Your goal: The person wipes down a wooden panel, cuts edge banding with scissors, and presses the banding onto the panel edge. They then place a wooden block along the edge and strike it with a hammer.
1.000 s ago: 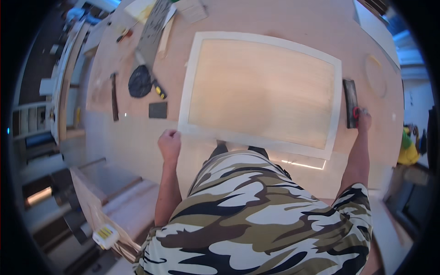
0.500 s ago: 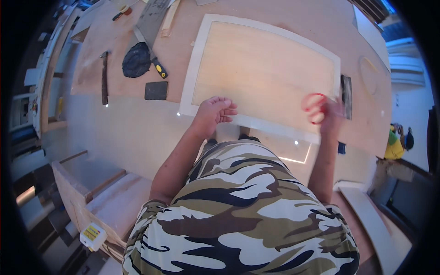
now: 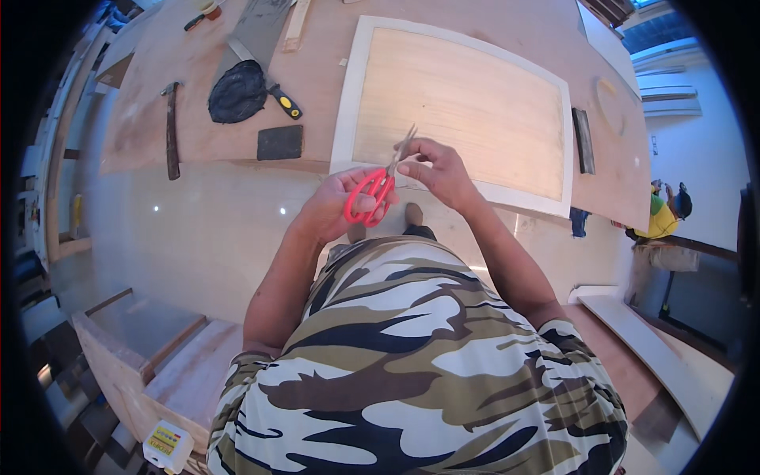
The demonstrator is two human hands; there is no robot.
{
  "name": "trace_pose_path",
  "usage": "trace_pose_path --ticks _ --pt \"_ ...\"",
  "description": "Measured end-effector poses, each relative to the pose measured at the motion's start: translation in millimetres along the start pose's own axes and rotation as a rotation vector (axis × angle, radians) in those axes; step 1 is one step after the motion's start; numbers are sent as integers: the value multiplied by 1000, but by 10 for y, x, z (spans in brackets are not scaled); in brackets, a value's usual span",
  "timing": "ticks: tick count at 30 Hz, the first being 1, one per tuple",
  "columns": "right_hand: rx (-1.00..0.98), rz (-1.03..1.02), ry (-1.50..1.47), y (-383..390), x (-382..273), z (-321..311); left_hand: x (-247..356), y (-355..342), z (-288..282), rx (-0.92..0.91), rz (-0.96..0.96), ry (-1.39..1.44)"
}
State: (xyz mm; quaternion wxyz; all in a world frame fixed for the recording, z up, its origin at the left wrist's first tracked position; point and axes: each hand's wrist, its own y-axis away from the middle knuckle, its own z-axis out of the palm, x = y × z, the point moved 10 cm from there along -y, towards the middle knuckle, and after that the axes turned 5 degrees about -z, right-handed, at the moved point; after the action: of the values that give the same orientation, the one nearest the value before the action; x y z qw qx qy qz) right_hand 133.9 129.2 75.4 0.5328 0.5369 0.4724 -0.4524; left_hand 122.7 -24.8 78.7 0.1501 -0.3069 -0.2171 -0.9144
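I have the red-handled scissors [image 3: 378, 190] in my left hand [image 3: 342, 207], fingers closed through the loops, blades pointing to about one o'clock over the near edge of the white-framed wooden panel [image 3: 463, 103] on the tabletop [image 3: 198, 138]. My right hand [image 3: 438, 169] pinches at the blades, near their tips; whether it holds something small there I cannot tell. I judge it best to keep the fingertips clear of the cutting edges and steady both wrists close to my body. A hammer [image 3: 171, 131] lies well apart at ten o'clock.
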Motion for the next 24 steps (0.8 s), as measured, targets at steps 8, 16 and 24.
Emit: trace_pose_path --ticks 8,16,24 --pt "64 -168 1501 670 829 -176 9 640 -658 221 88 -19" --pt "86 -286 1687 427 949 -296 -303 1021 -1121 378 135 212" --pt "22 -289 1703 477 542 -323 -269 1077 -1452 508 244 9"
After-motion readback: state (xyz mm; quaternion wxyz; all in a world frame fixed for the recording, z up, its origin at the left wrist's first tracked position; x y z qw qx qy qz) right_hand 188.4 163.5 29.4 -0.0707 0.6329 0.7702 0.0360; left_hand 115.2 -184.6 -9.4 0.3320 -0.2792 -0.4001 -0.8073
